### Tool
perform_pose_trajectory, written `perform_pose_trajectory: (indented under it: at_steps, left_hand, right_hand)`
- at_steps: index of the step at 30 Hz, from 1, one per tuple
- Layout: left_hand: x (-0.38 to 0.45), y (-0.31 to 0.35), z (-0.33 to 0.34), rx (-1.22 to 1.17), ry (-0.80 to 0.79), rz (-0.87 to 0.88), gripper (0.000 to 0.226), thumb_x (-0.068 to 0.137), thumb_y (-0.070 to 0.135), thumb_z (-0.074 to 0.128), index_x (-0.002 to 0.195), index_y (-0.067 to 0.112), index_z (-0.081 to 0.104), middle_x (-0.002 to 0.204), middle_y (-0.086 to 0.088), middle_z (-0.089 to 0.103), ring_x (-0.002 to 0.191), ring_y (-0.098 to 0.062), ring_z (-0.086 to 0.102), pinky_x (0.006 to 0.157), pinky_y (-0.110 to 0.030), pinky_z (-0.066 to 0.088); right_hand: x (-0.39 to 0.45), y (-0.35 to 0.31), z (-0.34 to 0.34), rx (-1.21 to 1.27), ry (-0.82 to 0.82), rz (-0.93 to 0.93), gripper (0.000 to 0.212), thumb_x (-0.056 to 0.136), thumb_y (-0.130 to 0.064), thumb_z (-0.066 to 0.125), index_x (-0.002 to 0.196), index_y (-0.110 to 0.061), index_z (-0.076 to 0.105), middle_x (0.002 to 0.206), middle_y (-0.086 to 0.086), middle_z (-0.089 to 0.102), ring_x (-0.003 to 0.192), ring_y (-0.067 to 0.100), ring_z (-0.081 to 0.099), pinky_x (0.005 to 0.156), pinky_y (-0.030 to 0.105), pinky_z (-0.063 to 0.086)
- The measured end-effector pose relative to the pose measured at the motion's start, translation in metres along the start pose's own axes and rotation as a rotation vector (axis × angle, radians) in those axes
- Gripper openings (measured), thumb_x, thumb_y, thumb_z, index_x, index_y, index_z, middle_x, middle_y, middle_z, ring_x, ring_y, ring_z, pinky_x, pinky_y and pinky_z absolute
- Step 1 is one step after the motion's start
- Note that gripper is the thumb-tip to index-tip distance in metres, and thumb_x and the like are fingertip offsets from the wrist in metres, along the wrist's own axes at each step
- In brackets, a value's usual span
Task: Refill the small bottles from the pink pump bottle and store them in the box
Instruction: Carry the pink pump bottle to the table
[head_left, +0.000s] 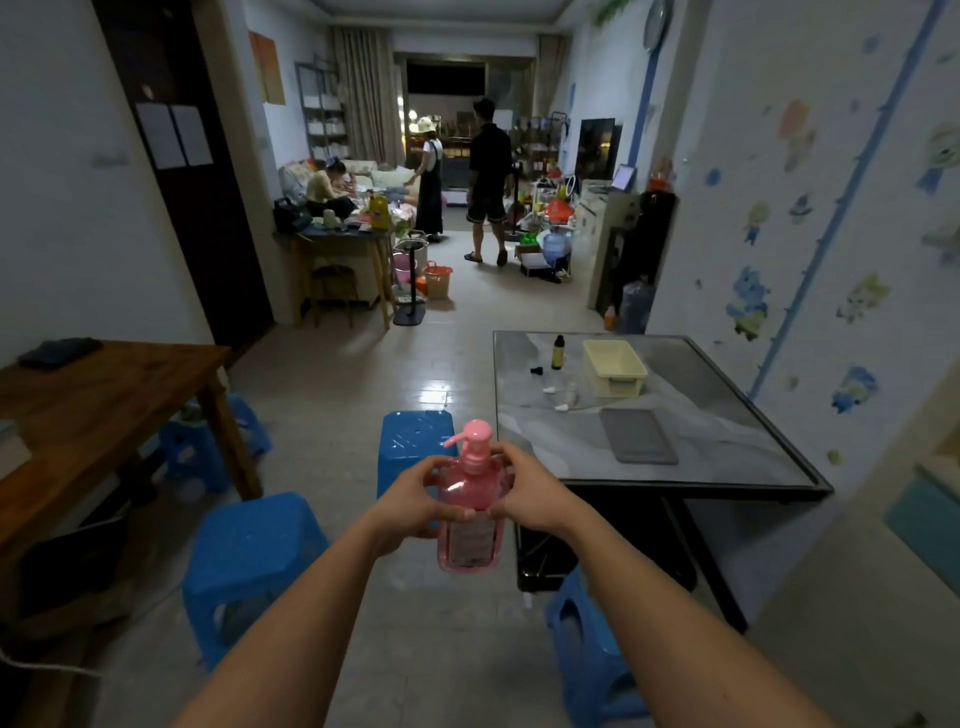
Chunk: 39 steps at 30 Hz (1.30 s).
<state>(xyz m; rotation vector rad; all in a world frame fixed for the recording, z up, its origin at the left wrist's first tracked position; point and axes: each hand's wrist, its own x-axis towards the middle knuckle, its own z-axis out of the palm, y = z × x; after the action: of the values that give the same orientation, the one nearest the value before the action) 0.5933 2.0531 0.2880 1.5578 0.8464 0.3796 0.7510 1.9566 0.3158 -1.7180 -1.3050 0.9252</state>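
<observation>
Two hands, left hand (410, 491) and right hand (524, 491), gripping pink pump bottle (470, 499) between them, arms outstretched; label blurred. Ahead-right, well apart: small bottles (558, 352), box (614, 368).

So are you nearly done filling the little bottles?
Not yet. Both hands, left hand and right hand, hold the pink pump bottle away from the glass table. The small bottles stand outside the cream box, which looks empty. Filling and storing remain.
</observation>
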Motion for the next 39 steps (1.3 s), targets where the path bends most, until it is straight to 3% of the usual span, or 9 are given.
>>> perform_pose_trajectory:
  at_steps: [3,9,14,27,32,35,39]
  left_hand:
    - [0.036,0.005,-0.012,-0.026,-0.009,-0.011,0.06,0.07,0.006,0.082,0.11,0.038,0.051,0.121,0.002,0.055,0.112,-0.026,0.058,0.083,-0.045,0.058]
    - [0.138,0.019,-0.031,-0.012,0.016,0.0,0.06,0.073,0.006,0.08,0.115,0.035,0.05,0.123,0.0,0.055,0.111,-0.026,0.057,0.077,-0.038,0.056]
    - [0.213,0.039,-0.048,0.007,0.027,-0.014,0.067,0.071,0.008,0.081,0.125,0.031,0.049,0.123,0.003,0.056,0.113,-0.024,0.057,0.09,-0.049,0.054]
    - [0.356,0.065,-0.105,-0.01,0.012,0.002,0.064,0.072,0.006,0.08,0.125,0.027,0.05,0.124,-0.001,0.055,0.111,-0.025,0.058,0.082,-0.04,0.057]
    - [0.425,0.064,-0.131,-0.018,-0.06,0.004,0.065,0.071,0.004,0.08,0.124,0.026,0.051,0.124,-0.001,0.054,0.113,-0.026,0.057,0.084,-0.044,0.058]
    - [0.468,0.072,-0.144,0.01,-0.119,0.028,0.065,0.07,0.003,0.08,0.124,0.027,0.051,0.123,0.0,0.055,0.112,-0.025,0.057,0.084,-0.043,0.058]
    - [0.544,0.081,-0.154,0.066,-0.238,0.037,0.067,0.069,0.0,0.08,0.124,0.026,0.053,0.123,-0.001,0.056,0.11,-0.025,0.058,0.078,-0.039,0.057]
  right_hand:
    - [0.037,0.001,-0.01,-0.029,-0.011,-0.006,0.068,0.069,0.0,0.075,0.128,-0.02,0.046,0.112,-0.003,0.055,0.101,0.01,0.057,0.083,0.026,0.054]
    - [0.14,0.018,-0.047,-0.062,0.01,-0.032,0.065,0.067,-0.002,0.076,0.124,-0.017,0.049,0.109,-0.001,0.058,0.097,0.013,0.059,0.084,0.029,0.055]
    - [0.214,0.023,-0.082,-0.083,-0.023,-0.041,0.068,0.066,-0.006,0.076,0.124,-0.023,0.047,0.109,-0.005,0.054,0.101,0.016,0.06,0.089,0.04,0.056]
    - [0.367,0.024,-0.121,-0.11,-0.028,-0.028,0.068,0.069,-0.007,0.075,0.128,-0.022,0.045,0.123,0.002,0.056,0.11,0.02,0.059,0.093,0.04,0.054]
    - [0.429,0.03,-0.13,-0.12,0.001,0.022,0.07,0.07,-0.01,0.075,0.132,-0.022,0.043,0.126,0.002,0.056,0.11,0.017,0.058,0.093,0.036,0.053]
    - [0.459,0.03,-0.139,-0.112,0.045,0.055,0.072,0.071,-0.012,0.076,0.134,-0.022,0.042,0.127,0.001,0.055,0.114,0.019,0.056,0.1,0.041,0.049]
    - [0.503,0.035,-0.151,-0.106,0.14,0.056,0.047,0.076,-0.014,0.076,0.116,-0.028,0.057,0.116,-0.007,0.062,0.109,0.011,0.06,0.1,0.035,0.049]
